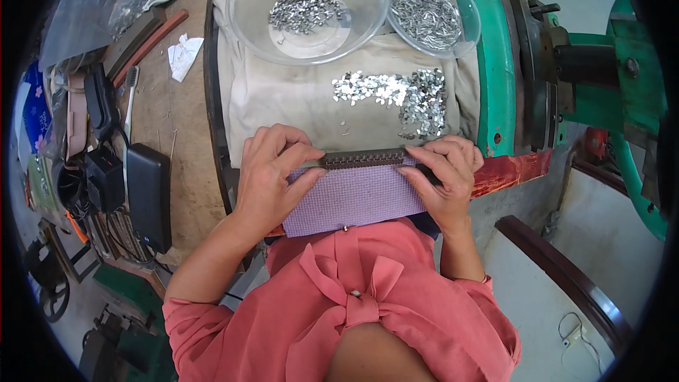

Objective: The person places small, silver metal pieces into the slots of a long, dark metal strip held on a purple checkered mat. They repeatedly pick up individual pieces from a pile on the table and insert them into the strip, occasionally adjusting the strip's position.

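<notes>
Both ends of a dark slotted metal bar (363,159) are pinched between my thumbs and fingers, my left hand (274,170) on one end and my right hand (447,171) on the other. The bar lies level along the far edge of a purple woven cloth (353,201) in front of my body. Just beyond it, a spread of small shiny silver pieces (396,92) rests on a beige cloth (276,99). What sits inside the bar's slots is too small to tell.
A large clear bowl (239,25) and a smaller clear tub (472,18), both with small metal pieces, stand at the back. On the right is a green machine (495,71). The wooden bench (187,120) at left holds a toothbrush (130,99), a black box (148,194) and a plastic bag (92,14).
</notes>
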The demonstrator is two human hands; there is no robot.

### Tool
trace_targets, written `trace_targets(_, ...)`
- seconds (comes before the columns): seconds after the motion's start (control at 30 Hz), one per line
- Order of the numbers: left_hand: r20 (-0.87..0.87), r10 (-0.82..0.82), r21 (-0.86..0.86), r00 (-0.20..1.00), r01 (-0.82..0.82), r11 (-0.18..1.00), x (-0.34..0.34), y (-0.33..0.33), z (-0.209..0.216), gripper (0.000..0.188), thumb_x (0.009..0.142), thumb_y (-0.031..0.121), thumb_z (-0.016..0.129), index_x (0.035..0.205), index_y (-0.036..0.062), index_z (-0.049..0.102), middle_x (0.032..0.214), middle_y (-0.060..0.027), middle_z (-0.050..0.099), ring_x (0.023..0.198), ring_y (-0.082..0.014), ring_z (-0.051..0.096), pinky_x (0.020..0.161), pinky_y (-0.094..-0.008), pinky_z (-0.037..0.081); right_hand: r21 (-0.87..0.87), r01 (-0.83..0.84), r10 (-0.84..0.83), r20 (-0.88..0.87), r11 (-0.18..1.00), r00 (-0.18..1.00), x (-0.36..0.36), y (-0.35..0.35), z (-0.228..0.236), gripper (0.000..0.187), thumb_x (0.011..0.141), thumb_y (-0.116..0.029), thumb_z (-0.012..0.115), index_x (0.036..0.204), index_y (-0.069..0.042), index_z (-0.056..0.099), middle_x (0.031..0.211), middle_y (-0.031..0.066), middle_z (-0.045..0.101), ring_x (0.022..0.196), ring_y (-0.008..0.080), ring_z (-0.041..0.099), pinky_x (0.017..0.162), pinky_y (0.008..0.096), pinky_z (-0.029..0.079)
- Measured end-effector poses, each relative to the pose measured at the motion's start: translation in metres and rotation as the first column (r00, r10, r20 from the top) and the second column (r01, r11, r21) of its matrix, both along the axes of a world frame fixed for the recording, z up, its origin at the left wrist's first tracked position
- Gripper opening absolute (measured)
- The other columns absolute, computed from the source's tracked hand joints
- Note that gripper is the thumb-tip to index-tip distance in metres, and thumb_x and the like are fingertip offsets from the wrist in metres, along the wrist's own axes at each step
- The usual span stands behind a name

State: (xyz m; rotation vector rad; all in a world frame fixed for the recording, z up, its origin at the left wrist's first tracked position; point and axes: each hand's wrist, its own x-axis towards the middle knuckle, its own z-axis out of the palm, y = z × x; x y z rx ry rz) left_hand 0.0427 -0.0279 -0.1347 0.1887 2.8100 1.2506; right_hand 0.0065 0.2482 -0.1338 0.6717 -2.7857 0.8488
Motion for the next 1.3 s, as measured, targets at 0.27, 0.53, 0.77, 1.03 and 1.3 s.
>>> trace_targets(0.27,-0.005,-0.001,0.015,1.0,0.001,1.0,0.0,0.0,-0.002,0.029,0.068,0.01,0.083,0.095,0.0083,0.073,0.102,-0.0054,0.062,0.099,-0.027,0.057,0.088,-0.0375,0.042,-0.096,-0.121,0.116,-0.052,0.988,0.992,-0.001,-0.012,0.008,0.024,0.067,-0.016,0.086,0.09,-0.017,0.078,0.09,-0.004,0.066,0.094,0.0211,0.058,0.087,0.0374,0.036)
trace_targets(0.53,-0.014,-0.001,0.016,1.0,0.001,1.0,-0.001,0.0,0.001,0.029,0.069,0.011,0.083,0.095,0.0087,0.073,0.103,-0.0052,0.061,0.098,-0.027,0.057,0.086,-0.0381,0.042,0.034,-0.229,0.231,-0.103,0.973,0.967,-0.009,-0.031,0.016,0.024,0.066,-0.015,0.085,0.089,-0.019,0.077,0.097,-0.0044,0.065,0.097,0.0208,0.058,0.088,0.0392,0.037)
trace_targets(0.77,-0.024,-0.005,0.009,1.0,0.006,1.0,0.0,0.001,0.0,0.028,0.07,0.013,0.083,0.096,0.0098,0.073,0.103,-0.0046,0.061,0.097,-0.0258,0.057,0.084,-0.0382,0.041,0.138,-0.283,0.301,-0.13,0.949,0.945,-0.012,-0.043,0.017,0.021,0.066,-0.017,0.081,0.087,-0.019,0.076,0.099,-0.0042,0.065,0.101,0.0192,0.058,0.09,0.0378,0.035)
trace_targets(1.03,-0.027,-0.013,0.014,1.0,0.013,1.0,0.0,0.0,0.001,0.026,0.071,0.013,0.083,0.096,0.0096,0.073,0.103,-0.0036,0.061,0.095,-0.0248,0.056,0.083,-0.0381,0.04,0.202,-0.343,0.369,-0.105,0.917,0.924,-0.017,-0.049,0.021,0.015,0.071,-0.018,0.073,0.087,-0.016,0.074,0.1,-0.0027,0.065,0.103,0.0183,0.059,0.093,0.036,0.033)
trace_targets(1.3,-0.063,-0.011,0.014,0.998,0.012,1.0,0.001,0.001,-0.001,0.026,0.069,0.012,0.083,0.093,0.0103,0.072,0.101,-0.0026,0.061,0.094,-0.0242,0.056,0.081,-0.0384,0.04,0.237,-0.4,0.43,-0.093,0.885,0.898,-0.021,-0.051,0.025,0.016,0.073,-0.018,0.07,0.089,-0.014,0.072,0.102,-0.002,0.066,0.105,0.0178,0.06,0.096,0.0361,0.033)
